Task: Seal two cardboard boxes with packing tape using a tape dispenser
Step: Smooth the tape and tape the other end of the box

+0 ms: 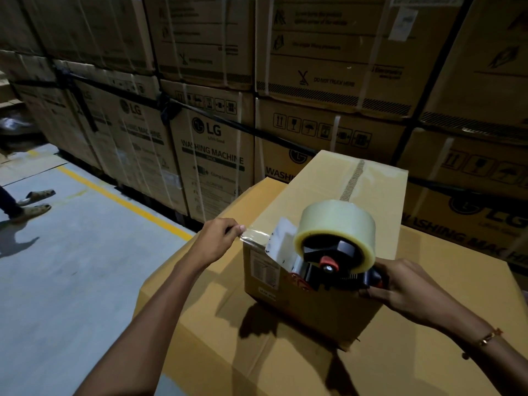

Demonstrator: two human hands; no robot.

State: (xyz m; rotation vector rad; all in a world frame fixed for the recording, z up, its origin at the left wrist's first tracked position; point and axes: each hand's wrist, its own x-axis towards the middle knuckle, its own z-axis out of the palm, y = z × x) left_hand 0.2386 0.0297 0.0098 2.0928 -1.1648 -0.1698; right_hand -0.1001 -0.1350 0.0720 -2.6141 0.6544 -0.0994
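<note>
Cardboard box [328,190] atop larger carton [434,281], tape [254,235] pinched in left hand [217,238], dispenser [337,267] gripped in right hand [405,287]

Stacked LG washing machine cartons [211,150] form a wall across the background, bound by black straps [234,125] and pale vertical bands [197,167], with handling symbols [320,130] printed on one and a white label [404,22] higher up. A yellow line [123,201] crosses the grey floor [71,267]. At the left edge stand another person's patterned slippers [38,195], casting a shadow [14,244].
</note>
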